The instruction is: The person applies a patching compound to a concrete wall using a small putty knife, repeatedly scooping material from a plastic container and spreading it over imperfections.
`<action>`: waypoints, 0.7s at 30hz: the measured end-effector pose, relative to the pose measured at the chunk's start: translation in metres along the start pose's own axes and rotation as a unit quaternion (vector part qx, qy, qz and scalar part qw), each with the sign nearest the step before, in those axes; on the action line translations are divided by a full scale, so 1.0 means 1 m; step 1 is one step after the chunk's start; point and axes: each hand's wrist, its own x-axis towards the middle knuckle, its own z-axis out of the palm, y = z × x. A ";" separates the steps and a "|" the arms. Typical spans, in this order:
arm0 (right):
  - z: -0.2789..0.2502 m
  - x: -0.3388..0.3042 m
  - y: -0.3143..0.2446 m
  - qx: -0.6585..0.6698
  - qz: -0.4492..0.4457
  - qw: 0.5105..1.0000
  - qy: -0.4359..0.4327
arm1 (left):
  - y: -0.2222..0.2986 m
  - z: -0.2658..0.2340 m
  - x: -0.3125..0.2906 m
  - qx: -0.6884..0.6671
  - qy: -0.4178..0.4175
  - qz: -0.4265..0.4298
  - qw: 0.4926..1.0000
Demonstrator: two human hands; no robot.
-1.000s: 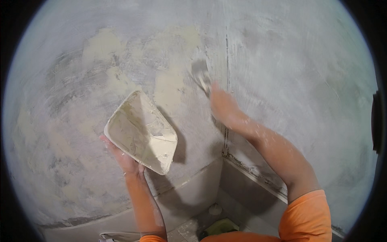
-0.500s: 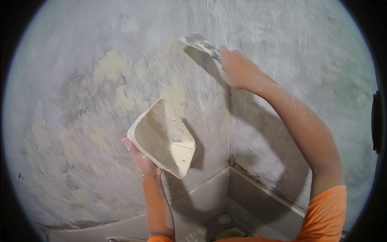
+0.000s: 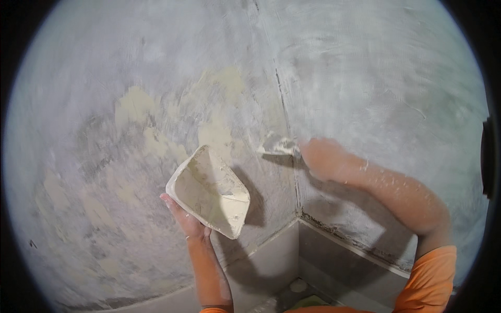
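Note:
My left hand (image 3: 189,218) supports a cream, putty-smeared tub (image 3: 209,190) from below and its left side, its mouth tilted toward me. Pale putty (image 3: 233,211) coats the tub's inner right side. Closed around the handle of a putty knife (image 3: 279,144), my right hand (image 3: 324,158) is by the vertical wall corner, to the right of the tub and higher. The knife's smeared blade points left and lies at the left wall's surface; whether its whole edge touches, I cannot tell. Yellowish putty patches (image 3: 135,106) mark the grey plastered wall (image 3: 78,156).
A second grey wall (image 3: 365,83) meets the first at a rough, dark-lined corner. Below, a paler panelled band with a ledge (image 3: 355,250) runs along both walls. Something green (image 3: 312,301) shows at the bottom edge.
My right hand and the putty knife have come down along the corner, and the blade now lies more level. The left hand and tub sit slightly lower in view.

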 end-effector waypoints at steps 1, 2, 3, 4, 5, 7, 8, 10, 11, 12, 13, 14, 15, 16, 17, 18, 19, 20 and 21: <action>-0.014 -0.001 0.003 0.004 -0.013 0.999 0.035 | 0.004 0.004 -0.002 -0.005 0.002 0.000 1.000; -0.030 -0.002 0.009 0.002 -0.020 0.998 0.066 | 0.003 0.012 -0.004 -0.016 0.003 -0.005 1.000; -0.049 0.002 0.010 0.010 0.002 0.997 0.072 | 0.003 0.015 -0.004 -0.023 0.007 -0.008 1.000; -0.069 0.008 0.010 0.015 0.025 0.997 0.076 | 0.001 0.014 -0.002 -0.014 0.002 -0.008 1.000; -0.083 0.020 0.017 0.029 0.030 0.993 0.111 | 0.000 0.010 0.000 -0.002 -0.002 -0.006 1.000; -0.100 0.049 0.035 0.052 0.024 0.983 0.175 | 0.002 0.007 -0.001 0.014 0.006 -0.010 1.000; -0.102 0.065 0.049 0.053 0.021 0.978 0.200 | -0.002 0.009 -0.003 0.008 0.013 -0.022 1.000; -0.095 0.086 0.056 0.067 0.021 0.974 0.214 | 0.000 0.005 -0.006 0.022 0.031 -0.022 0.999; -0.090 0.098 0.052 0.076 0.027 0.977 0.197 | 0.000 0.001 -0.007 0.037 0.043 -0.015 0.998; -0.087 0.111 0.052 0.083 0.033 0.979 0.182 | -0.001 0.001 -0.008 0.049 0.054 -0.008 0.997; -0.064 0.124 0.051 0.125 0.053 0.966 0.221 | -0.001 0.006 -0.011 0.048 0.064 -0.004 0.997; -0.031 0.139 0.046 0.161 0.074 0.950 0.257 | 0.001 0.011 -0.015 0.041 0.075 -0.002 0.996; 0.013 0.157 0.039 0.197 0.105 0.944 0.243 | 0.000 0.017 -0.019 0.044 0.086 -0.001 0.995; 0.058 0.164 0.027 0.228 0.136 0.940 0.214 | -0.006 0.015 -0.024 0.042 0.093 -0.003 0.995; 0.076 0.148 0.020 0.237 0.127 0.948 0.171 | -0.009 0.015 -0.022 0.046 0.098 -0.002 0.994; 0.089 0.130 0.017 0.245 0.117 0.954 0.126 | -0.014 0.016 -0.021 0.049 0.102 -0.003 0.994; 0.083 0.111 0.014 0.253 0.102 0.958 0.091 | -0.015 0.017 -0.022 0.051 0.099 -0.006 0.994; 0.071 0.089 0.022 0.206 0.070 0.975 0.049 | -0.018 0.012 -0.022 0.051 0.095 -0.008 0.994; 0.059 0.065 0.035 0.157 0.036 0.987 0.007 | -0.019 0.007 -0.023 0.052 0.093 -0.011 0.994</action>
